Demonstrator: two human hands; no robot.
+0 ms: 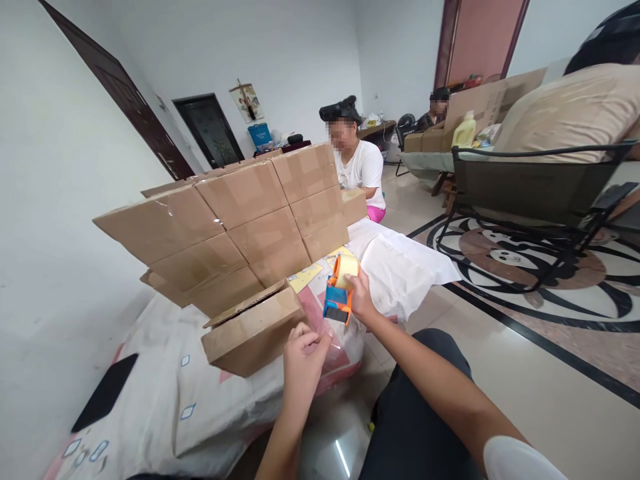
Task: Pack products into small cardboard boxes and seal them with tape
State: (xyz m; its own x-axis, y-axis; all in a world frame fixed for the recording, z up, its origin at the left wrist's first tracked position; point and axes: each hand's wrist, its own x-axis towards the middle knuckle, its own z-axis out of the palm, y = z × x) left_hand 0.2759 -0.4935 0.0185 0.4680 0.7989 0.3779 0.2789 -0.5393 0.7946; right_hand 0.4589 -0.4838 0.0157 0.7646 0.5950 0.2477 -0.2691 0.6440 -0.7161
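Observation:
In my right hand is an orange and blue tape dispenser with a pale yellow roll of tape at its top. My fingers wrap round its side, above the cloth-covered table. Lower and to the left, my left hand is pinched closed at the thumb and forefinger. A clear strip of tape shows faintly by those fingertips, below the dispenser. Just left of that hand a cardboard box rests on the table, its top flap slightly raised along a dark gap.
Stacked taped cartons form a wall behind the single box. A dark flat object lies on the patterned tablecloth at left. Beyond the cartons sits a person in a white shirt. A folding chair stands at right.

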